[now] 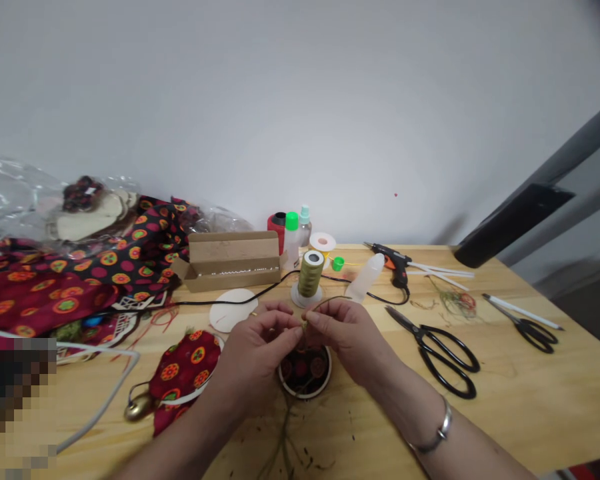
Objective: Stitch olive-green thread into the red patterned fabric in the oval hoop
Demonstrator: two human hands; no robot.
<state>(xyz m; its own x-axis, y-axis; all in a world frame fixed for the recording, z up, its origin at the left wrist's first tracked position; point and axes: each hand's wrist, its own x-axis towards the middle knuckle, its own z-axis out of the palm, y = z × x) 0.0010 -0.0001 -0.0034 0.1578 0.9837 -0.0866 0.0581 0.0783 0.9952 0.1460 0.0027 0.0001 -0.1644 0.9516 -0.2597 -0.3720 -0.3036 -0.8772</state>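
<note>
Both hands meet over the middle of the table, fingertips nearly touching. My left hand (pixel 260 340) is closed in a pinch on an olive-green cord (pixel 325 304). On the other side my right hand (pixel 350 337) also pinches the cord, whose end arcs up over the fingers. Their exact hold is partly hidden by the fingers. Directly below lies a round, dark patterned fabric piece (pixel 305 375) with a white rim. Loose green threads (pixel 283 443) trail from it toward the front. An olive-green thread cone (pixel 310 275) stands just behind the hands.
Black-handled scissors (pixel 425 340) lie at right, with smaller scissors (pixel 527 327) beyond. A glue gun (pixel 397 263), bottles (pixel 291 240) and a cardboard box (pixel 233 267) stand behind. Patterned fabric (pixel 185 363) with a brass bell (pixel 139 407) is at left, near piled cloth (pixel 25 293).
</note>
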